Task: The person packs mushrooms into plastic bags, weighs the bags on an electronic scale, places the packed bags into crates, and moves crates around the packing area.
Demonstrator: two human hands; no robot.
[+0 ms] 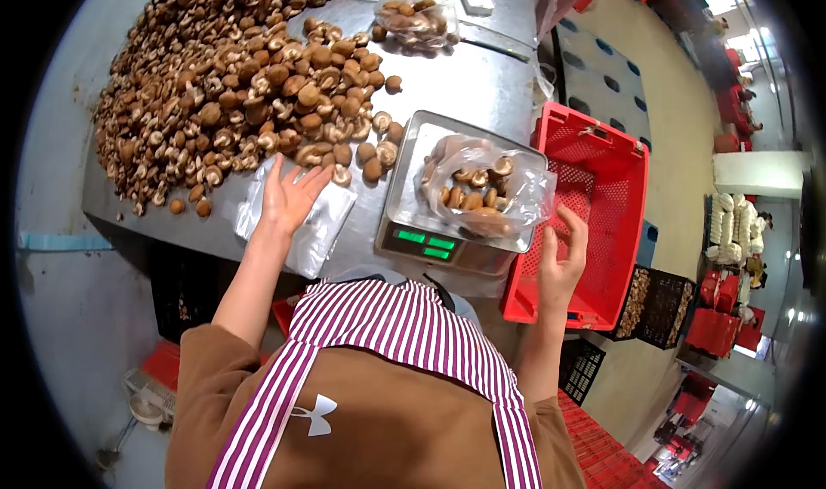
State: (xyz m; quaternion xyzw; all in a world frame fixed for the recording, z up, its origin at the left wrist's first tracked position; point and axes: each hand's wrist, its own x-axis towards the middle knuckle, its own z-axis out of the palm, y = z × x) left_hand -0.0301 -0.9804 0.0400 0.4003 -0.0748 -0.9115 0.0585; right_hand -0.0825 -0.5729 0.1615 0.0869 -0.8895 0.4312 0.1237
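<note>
My left hand (294, 198) is palm up with its fingers spread, over a stack of clear plastic bags (325, 231) at the table's near edge. Just beyond its fingertips begins a large heap of brown mushrooms (224, 76). On the metal pan of a digital scale (411, 164) rests an open clear bag of mushrooms (471, 198). Green digits are lit on the scale's display (423, 244), too small to read. My right hand (564, 256) is right of the bag, thumb and fingers apart, holding nothing that I can see.
A red perforated crate (632, 222) stands beside the table on the right. Another bag of mushrooms (417, 22) lies at the back of the metal table (469, 80), near a small white box (476, 0). Black crates (664, 308) sit on the floor; people work far right.
</note>
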